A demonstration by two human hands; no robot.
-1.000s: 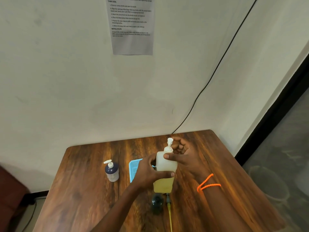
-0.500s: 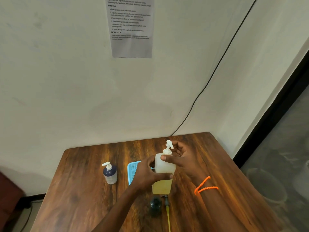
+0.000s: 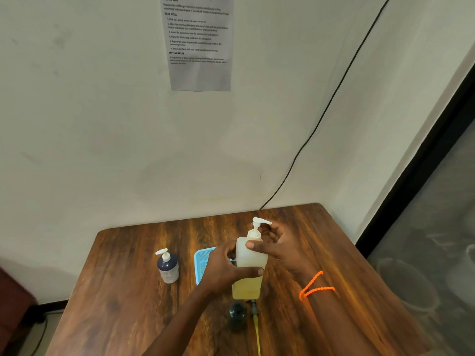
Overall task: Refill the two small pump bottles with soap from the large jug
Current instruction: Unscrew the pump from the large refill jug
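Left hand point(image 3: 226, 268) fingers wrap the bottle point(image 3: 250, 268); right hand point(image 3: 280, 242) fingers pinch its pump point(image 3: 258, 228). Best to brace the body and twist only the collar.

Single head-worn wide-angle view, looking forward and down from close above the brown wood-grain table point(image 3: 128, 291). Table fills 6 o'clock; off-white plastered wall point(image 3: 102, 137) occupies 12 o'clock.

I see a translucent white pump bottle point(image 3: 251, 263) with yellow soap low inside, left of it a light-blue mesh tray point(image 3: 201, 263), then a navy bottle point(image 3: 168, 265); streaky brown table point(image 3: 123, 291).
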